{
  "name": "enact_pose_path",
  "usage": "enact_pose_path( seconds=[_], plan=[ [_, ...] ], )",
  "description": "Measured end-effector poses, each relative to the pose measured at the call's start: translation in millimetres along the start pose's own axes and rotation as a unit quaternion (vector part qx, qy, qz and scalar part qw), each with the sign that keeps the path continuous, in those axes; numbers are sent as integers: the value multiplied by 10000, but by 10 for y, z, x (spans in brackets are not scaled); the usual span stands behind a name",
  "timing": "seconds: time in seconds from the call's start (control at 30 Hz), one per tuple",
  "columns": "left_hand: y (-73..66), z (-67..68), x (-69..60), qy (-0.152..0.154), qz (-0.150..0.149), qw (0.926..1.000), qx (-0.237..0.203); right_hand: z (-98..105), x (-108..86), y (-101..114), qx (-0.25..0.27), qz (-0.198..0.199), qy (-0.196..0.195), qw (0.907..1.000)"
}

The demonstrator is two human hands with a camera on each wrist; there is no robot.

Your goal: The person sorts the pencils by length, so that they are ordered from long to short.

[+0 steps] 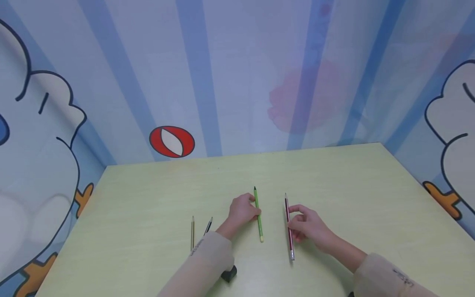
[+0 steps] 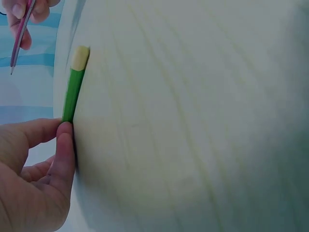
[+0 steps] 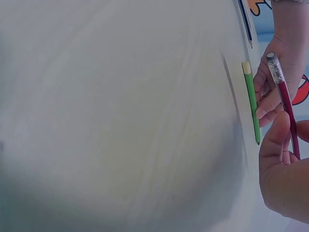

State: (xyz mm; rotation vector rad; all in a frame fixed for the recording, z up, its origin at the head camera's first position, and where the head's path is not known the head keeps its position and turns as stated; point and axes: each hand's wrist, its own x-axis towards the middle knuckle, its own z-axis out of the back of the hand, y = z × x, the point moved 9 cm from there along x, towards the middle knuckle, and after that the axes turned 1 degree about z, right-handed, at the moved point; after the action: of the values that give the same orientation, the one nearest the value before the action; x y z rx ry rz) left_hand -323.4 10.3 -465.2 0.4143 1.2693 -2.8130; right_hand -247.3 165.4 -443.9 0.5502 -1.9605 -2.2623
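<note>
A green pencil (image 1: 259, 225) with a pale yellow end and a dark tip points away from me, on or just above the table. My left hand (image 1: 243, 212) pinches it from the left side; the left wrist view shows thumb and finger at the green shaft (image 2: 73, 94). To the right, my right hand (image 1: 311, 226) holds a dark red pencil (image 1: 289, 237) between thumb and fingers. Its silver ferrule and eraser (image 3: 274, 65) face me, tip pointing away. The red pencil appears lifted a little off the table.
Left of my left forearm lie a gold-brown pencil (image 1: 192, 233) and a dark pencil (image 1: 208, 225), partly covered by the sleeve. The pale table (image 1: 371, 198) meets a printed backdrop (image 1: 245, 82) at its far edge. A black object (image 1: 229, 274) shows beneath the left sleeve.
</note>
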Motion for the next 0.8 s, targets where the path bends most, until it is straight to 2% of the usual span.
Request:
enact_pose_path(
  seconds=[0.37, 0.5, 0.8],
  plan=[
    [18, -23, 1, 144, -89, 9998, -92, 8, 60, -41, -50, -76, -80, 9999],
    [32, -29, 9, 183, -77, 9997, -137, 13, 117, -24, -154, 5, -89, 9998],
    [19, -35, 9, 153, -201, 9996, -138, 35, 324, 83, -505, -156, -443, 9976]
  ],
)
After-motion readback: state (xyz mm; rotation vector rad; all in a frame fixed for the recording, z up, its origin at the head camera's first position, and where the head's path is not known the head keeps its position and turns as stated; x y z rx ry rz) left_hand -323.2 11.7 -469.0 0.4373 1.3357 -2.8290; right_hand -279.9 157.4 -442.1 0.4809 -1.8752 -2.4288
